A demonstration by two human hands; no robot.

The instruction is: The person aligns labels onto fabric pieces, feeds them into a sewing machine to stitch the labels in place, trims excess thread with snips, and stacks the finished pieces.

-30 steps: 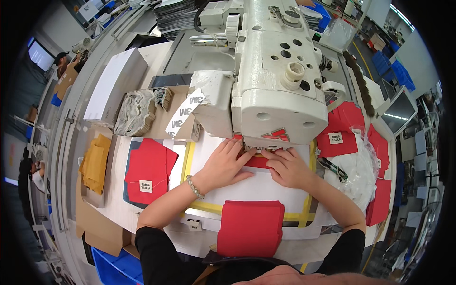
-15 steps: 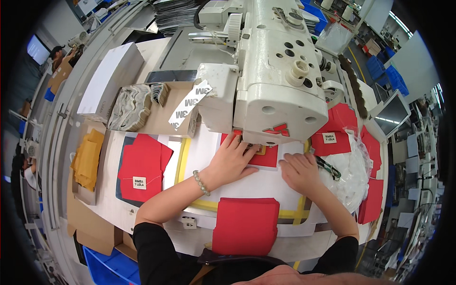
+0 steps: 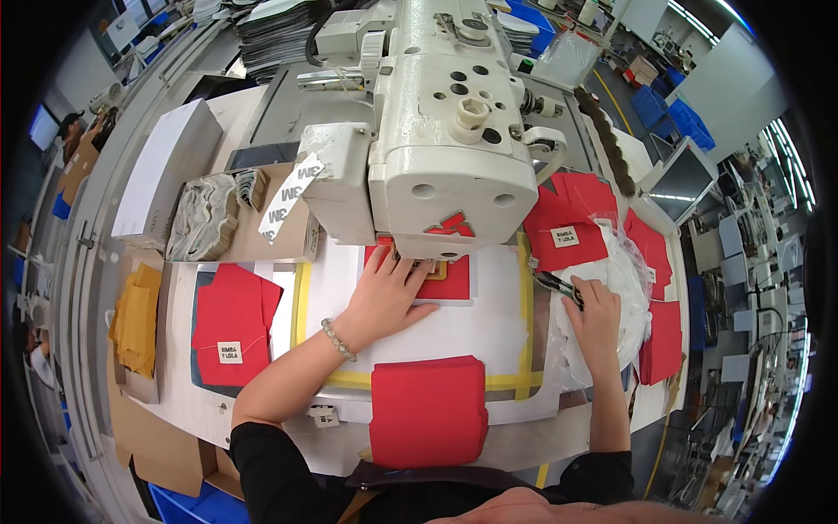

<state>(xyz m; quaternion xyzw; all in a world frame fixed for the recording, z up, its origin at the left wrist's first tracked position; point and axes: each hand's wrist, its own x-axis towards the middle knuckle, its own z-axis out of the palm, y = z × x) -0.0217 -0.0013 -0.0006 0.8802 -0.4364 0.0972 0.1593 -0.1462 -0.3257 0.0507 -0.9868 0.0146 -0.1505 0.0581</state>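
a white work table [image 3: 262, 410] is carrying a white sewing machine [image 3: 445, 131], a yellow-taped panel [image 3: 489, 323], a folded red fabric piece [image 3: 428, 410] at its near edge, a red labelled stack [image 3: 231, 323] at left and a plastic bag [image 3: 624, 288] at right.

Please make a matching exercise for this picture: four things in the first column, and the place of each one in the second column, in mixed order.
1. left hand
2. right hand
3. folded red cloth
4. yellow fabric stack

a. far left of the table
b. on the red piece under the sewing machine
c. table's near edge
d. at the black snips, on clear plastic

Pairs: 1-b, 2-d, 3-c, 4-a
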